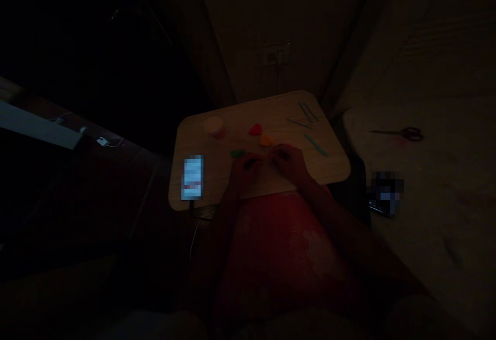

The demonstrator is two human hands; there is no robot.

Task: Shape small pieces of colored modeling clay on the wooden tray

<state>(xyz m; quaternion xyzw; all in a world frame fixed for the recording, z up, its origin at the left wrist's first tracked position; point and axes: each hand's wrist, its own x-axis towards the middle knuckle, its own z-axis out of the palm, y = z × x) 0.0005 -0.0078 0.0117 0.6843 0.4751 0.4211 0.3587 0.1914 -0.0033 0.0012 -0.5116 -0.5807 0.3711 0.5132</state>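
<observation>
Tan table (217, 174) near a dim wall (248, 25) bears an orange lump (266, 140).

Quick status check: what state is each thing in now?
Left hand: curled, grip unclear.
Right hand: curled, grip unclear.
Phone: screen lit.
Tub: upright, apparently lidded.
Red lump: lying loose.
Orange lump: lying loose.
Green lump: lying by the left hand.
Thin sticks: lying flat.
Thick stick: lying flat.
Scissors: apparently closed.
Wall socket: apparently in use.
Dark device: too obscured to tell.
</observation>
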